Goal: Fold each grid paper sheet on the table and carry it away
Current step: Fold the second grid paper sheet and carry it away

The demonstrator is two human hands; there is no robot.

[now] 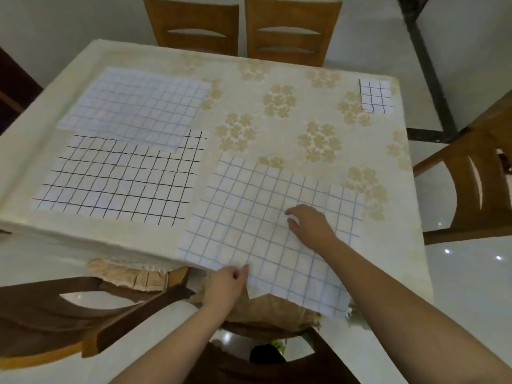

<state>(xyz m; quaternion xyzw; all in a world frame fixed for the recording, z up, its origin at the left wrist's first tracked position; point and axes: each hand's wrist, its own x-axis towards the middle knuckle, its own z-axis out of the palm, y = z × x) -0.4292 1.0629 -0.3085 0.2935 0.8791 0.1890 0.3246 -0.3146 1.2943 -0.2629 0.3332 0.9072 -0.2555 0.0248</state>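
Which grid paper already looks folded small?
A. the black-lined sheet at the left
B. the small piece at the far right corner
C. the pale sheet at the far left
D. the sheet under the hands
B: the small folded piece sits alone near the table's far right corner, while the other three sheets lie spread flat.

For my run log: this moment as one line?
left hand pinches near sheet edge | right hand rests on it | unfolded

The single head-worn wide-angle camera looked forward and steeply down from above the near edge of the cream, flower-patterned cloth-covered bench (291, 79), close enough that both forearms entered from the bottom, while brown wooden chairs (291, 31) stood beyond the far edge.
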